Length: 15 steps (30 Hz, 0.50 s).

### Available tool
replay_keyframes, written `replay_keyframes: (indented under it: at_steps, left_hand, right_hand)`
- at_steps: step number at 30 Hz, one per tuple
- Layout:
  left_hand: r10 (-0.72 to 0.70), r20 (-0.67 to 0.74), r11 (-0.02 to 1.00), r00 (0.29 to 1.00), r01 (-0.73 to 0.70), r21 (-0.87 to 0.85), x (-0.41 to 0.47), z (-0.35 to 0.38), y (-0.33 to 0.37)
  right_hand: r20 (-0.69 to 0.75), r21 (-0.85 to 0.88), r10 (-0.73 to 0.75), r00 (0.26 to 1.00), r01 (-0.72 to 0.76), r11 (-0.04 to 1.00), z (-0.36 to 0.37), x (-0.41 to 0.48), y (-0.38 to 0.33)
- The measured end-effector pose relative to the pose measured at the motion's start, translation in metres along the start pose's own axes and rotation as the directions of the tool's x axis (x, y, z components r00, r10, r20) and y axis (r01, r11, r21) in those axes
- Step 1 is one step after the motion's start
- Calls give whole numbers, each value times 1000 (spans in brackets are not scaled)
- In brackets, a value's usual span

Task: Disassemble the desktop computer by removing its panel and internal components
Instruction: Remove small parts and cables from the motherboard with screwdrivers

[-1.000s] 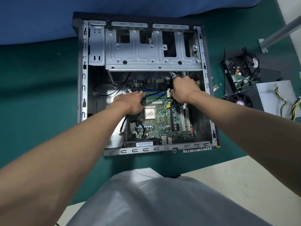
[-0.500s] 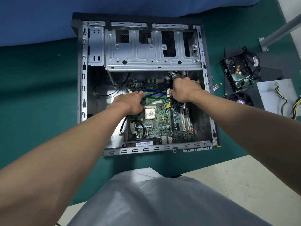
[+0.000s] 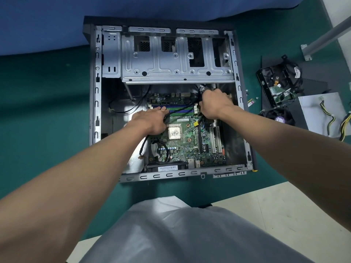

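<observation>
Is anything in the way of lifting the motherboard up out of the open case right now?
Yes. Black cables lie across the motherboard over its memory slots, running to the right hand, which grips them at the board's far right corner. The left hand rests on the board beside the processor.

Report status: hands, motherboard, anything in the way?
Left hand flat on motherboard by memory slots. Right hand grips black cables at its far-right corner. Board sits in case; one cable crosses the slots.
</observation>
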<state>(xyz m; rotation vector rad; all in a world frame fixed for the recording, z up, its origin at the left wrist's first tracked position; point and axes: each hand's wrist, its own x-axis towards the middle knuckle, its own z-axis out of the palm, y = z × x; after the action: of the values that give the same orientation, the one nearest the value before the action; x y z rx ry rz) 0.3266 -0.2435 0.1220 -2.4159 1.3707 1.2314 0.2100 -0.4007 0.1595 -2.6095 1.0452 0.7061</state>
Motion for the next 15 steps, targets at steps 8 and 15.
replay_keyframes:
  at_steps: [8,15]
  left_hand:
    - [-4,5,1000,1000,4,5,0,0,0]
    - [-2,9,1000,1000,2,11,-1,0,1]
  right_hand:
    - [26,79,11,1000,-13,997,0,-1,0]
    - [8,115,52,999,-53,992,2,-3,1]
